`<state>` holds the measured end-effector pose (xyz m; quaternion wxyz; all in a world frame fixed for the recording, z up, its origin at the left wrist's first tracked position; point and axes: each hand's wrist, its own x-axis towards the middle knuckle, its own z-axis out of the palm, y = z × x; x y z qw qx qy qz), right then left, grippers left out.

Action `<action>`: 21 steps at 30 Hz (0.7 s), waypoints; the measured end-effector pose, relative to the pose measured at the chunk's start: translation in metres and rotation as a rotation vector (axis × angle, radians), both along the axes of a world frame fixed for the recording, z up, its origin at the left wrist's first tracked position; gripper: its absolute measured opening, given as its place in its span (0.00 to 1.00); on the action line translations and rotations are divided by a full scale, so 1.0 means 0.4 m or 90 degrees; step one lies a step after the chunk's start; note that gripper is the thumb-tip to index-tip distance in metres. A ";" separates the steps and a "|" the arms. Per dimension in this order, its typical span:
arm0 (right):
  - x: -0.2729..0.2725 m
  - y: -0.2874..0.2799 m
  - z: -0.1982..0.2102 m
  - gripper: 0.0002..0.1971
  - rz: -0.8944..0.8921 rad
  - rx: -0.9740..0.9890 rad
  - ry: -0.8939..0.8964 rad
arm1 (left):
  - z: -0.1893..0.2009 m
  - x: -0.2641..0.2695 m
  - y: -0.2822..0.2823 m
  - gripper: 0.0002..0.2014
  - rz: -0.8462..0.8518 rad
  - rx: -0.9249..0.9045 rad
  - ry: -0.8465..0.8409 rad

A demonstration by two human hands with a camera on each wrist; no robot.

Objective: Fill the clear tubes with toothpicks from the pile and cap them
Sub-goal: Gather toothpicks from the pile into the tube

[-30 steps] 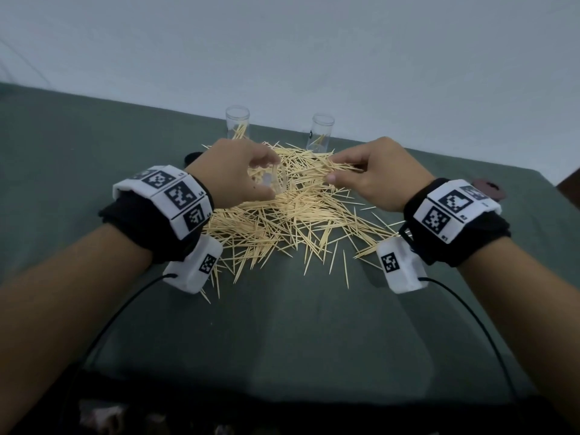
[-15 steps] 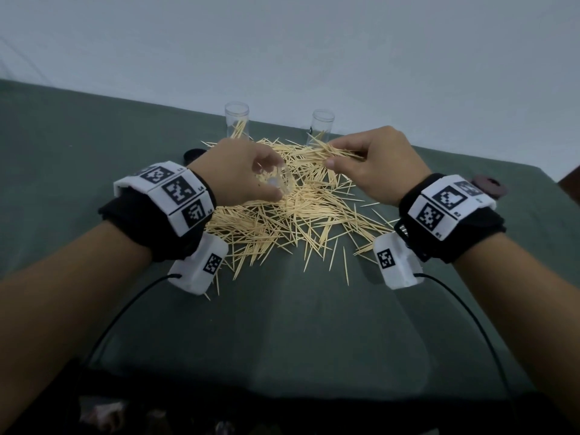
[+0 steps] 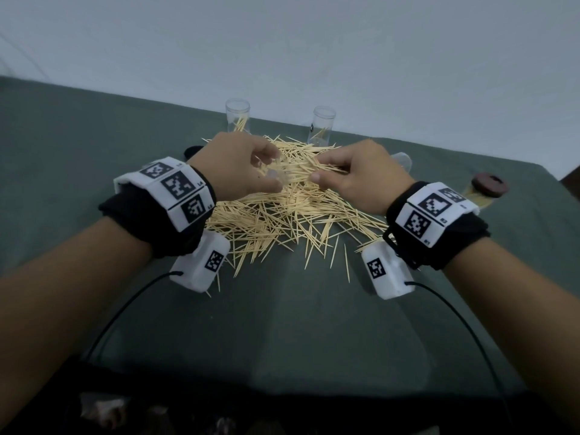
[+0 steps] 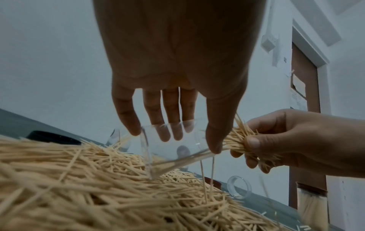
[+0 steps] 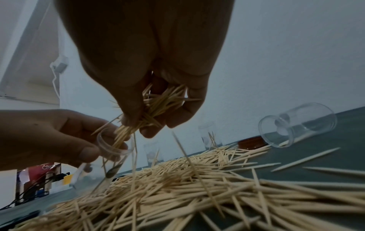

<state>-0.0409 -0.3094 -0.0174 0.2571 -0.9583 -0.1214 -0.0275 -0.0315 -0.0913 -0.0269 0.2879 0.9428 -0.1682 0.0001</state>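
Got the clear tube [image 4: 173,150] tilted just above the toothpick pile [image 3: 282,215], my left hand [image 3: 233,166] curled round it. My right hand [image 3: 361,177] pinches a bundle of toothpicks [image 5: 138,125] at its open mouth, a few dropping. Two more tubes [image 3: 237,116] stand behind on the green table [image 3: 282,324], another lies sideways.

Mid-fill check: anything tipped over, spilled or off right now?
One empty clear tube lies tipped on its side right of the pile. A few toothpicks are dropping from the right hand outside the held tube, missing its mouth.
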 end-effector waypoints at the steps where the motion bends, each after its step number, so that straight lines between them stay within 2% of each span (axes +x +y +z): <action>1: 0.004 0.001 -0.007 0.19 0.000 0.001 0.008 | 0.000 -0.003 -0.005 0.27 -0.014 -0.002 0.002; 8: 0.001 0.008 -0.017 0.13 0.061 -0.038 0.020 | -0.010 -0.008 -0.026 0.27 -0.036 -0.020 -0.022; 12: 0.005 0.008 -0.023 0.12 0.079 -0.026 0.006 | -0.016 -0.005 -0.026 0.32 -0.027 -0.061 -0.007; 18: 0.013 0.012 -0.038 0.12 0.098 -0.033 -0.045 | -0.015 -0.007 -0.030 0.29 -0.031 -0.096 0.003; 21: 0.015 0.011 -0.041 0.10 0.108 -0.015 -0.024 | -0.017 -0.008 -0.031 0.29 -0.035 -0.102 0.012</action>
